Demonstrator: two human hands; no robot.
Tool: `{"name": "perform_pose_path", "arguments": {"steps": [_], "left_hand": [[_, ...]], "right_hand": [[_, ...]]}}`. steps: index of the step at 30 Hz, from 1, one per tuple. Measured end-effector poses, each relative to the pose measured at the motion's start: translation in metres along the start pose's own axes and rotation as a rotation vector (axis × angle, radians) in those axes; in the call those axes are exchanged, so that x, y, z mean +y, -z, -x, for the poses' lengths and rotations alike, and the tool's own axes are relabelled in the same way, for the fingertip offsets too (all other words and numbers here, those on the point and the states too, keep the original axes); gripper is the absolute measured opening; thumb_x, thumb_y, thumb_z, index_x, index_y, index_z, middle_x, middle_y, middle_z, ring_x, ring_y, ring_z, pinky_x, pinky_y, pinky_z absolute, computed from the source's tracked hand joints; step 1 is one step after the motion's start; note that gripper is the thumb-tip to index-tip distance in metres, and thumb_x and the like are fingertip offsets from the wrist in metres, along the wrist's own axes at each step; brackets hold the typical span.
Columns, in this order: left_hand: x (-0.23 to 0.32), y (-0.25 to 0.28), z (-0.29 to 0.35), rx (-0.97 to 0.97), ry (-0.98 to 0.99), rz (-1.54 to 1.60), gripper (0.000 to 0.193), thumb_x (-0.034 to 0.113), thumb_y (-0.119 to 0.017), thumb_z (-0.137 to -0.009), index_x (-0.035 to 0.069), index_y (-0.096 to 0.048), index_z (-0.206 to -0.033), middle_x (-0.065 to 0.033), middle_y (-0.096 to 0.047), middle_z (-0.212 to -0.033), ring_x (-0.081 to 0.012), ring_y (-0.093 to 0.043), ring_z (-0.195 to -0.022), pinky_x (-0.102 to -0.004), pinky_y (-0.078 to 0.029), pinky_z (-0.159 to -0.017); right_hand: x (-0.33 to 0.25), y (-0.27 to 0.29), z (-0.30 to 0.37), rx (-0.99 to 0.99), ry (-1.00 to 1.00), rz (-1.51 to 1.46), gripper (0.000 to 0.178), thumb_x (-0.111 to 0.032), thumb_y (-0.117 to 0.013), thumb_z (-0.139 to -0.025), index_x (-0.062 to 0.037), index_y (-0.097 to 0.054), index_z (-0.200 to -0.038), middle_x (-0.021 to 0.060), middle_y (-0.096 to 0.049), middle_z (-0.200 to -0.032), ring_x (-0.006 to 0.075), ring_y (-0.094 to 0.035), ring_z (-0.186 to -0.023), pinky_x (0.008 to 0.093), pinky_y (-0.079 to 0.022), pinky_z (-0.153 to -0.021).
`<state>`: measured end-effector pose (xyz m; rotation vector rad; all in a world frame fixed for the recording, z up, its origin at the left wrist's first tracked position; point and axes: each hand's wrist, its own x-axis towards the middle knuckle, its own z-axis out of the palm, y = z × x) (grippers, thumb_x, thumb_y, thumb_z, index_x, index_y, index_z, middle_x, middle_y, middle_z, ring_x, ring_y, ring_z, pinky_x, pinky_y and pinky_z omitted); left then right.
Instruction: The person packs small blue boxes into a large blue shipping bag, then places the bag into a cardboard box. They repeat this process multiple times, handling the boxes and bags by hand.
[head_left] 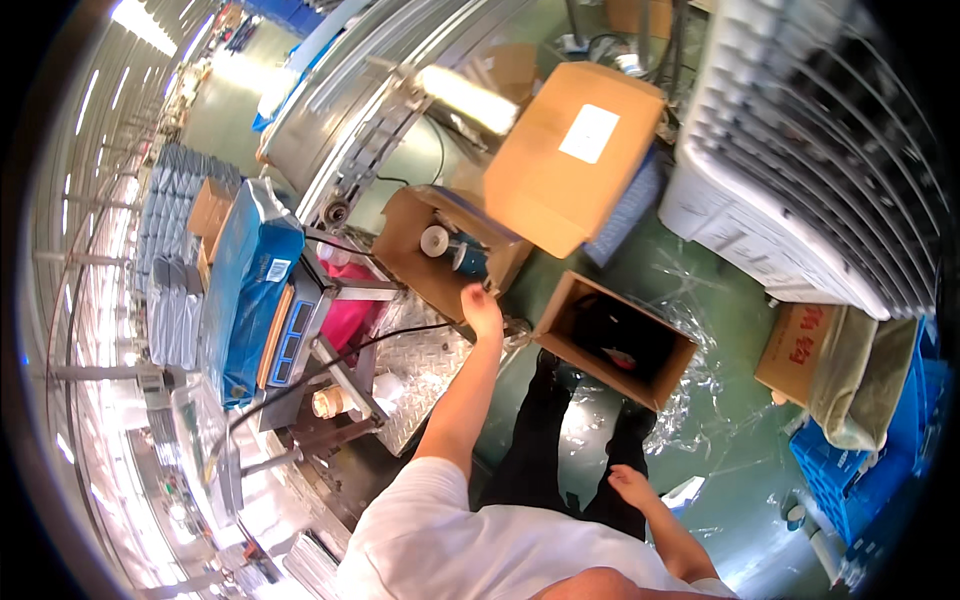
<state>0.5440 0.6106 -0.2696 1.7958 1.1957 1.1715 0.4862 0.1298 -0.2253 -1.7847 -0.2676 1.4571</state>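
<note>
My left hand [482, 312] is stretched forward over the near edge of an open brown carton [428, 285]. Its fingers bend down out of sight, so whether they grip anything is hidden. Inside that carton lie a white roll [434, 241] and a teal roll-shaped item [469, 258]. Low beside my right thigh hangs my right hand [632, 487], its fingers loosely bent and nothing visible in them. In front of my feet stands a second open carton [557, 307], with dark contents [605, 330] that I cannot make out.
A closed carton [560, 170] stands ahead on a blue-grey base. Crumpled clear film [690, 375] lies on the green floor. At left are a digital scale [292, 342], a blue plastic-wrapped pack [255, 290] and a black cable [330, 355]. Blue crates [840, 480] and a large grey ribbed unit [760, 230] flank the right.
</note>
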Motion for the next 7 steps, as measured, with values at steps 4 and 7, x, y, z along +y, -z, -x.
{"name": "perform_pose_path", "arguments": {"steps": [4,7], "left_hand": [[-0.106,-0.033,-0.110,-0.052,0.444,-0.560,0.019,0.010,-0.062,-0.065,0.007,-0.057,-0.083,-0.0148,-0.057,-0.084,-0.0322,-0.056,-0.080,-0.0411,-0.045,-0.075],[-0.169,-0.056,-0.170,-0.120,0.363,-0.782,0.021,0.017,-0.065,-0.066,0.010,-0.058,-0.085,-0.0166,-0.057,-0.092,-0.0335,-0.055,-0.088,-0.0410,-0.044,-0.081]], "right_hand": [[-0.005,-0.003,-0.074,0.329,-0.035,-0.031,0.032,-0.016,-0.060,-0.081,-0.0011,-0.053,-0.108,0.0118,-0.062,-0.087,0.0187,-0.060,-0.078,0.0282,-0.048,-0.073],[0.033,-0.027,-0.104,0.292,-0.157,-0.137,0.029,-0.016,-0.054,-0.086,-0.0090,-0.051,-0.114,0.0124,-0.059,-0.104,0.0242,-0.058,-0.095,0.0322,-0.043,-0.088]]}}
